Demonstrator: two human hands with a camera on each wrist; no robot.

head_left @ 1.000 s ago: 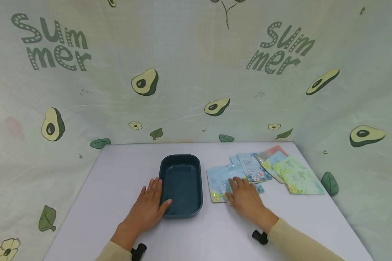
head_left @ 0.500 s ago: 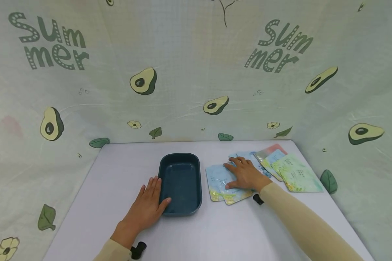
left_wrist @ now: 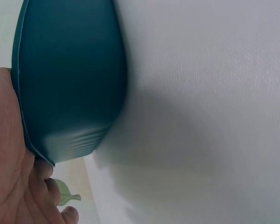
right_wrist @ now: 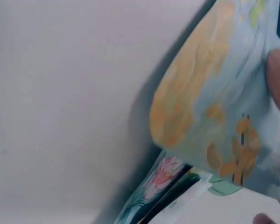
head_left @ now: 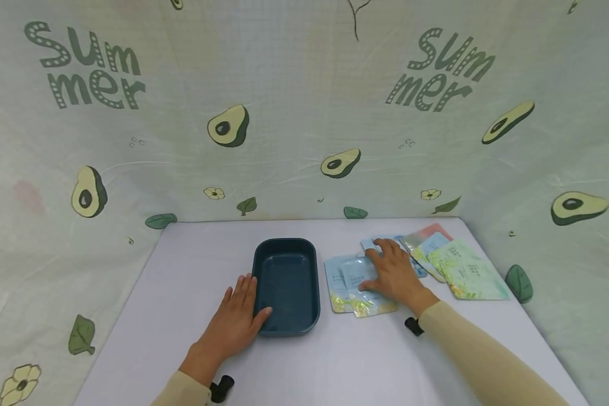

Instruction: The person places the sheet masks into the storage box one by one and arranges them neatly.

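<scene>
My left hand rests along the left side of a dark blue-green rectangular tray, its thumb over the rim. The left wrist view has the palm against the rim of the tray. My right hand reaches over light blue sheet mask packets, thumb and fingers spread apart. The thumb touches the front packet, whose printed corner shows large in the right wrist view. The fingertips lie near its far edge. Under that packet, a lotus-printed packet peeks out.
More packets lie at the right, among them a green one and a pink-edged one. Another blue packet lies between the tray and the right hand. A printed cloth hangs behind the white table.
My right hand has shifted from the front of the blue packets to farther back and right, its fingers drawing slightly rightward lately. The left hand and the tray keep their places.
</scene>
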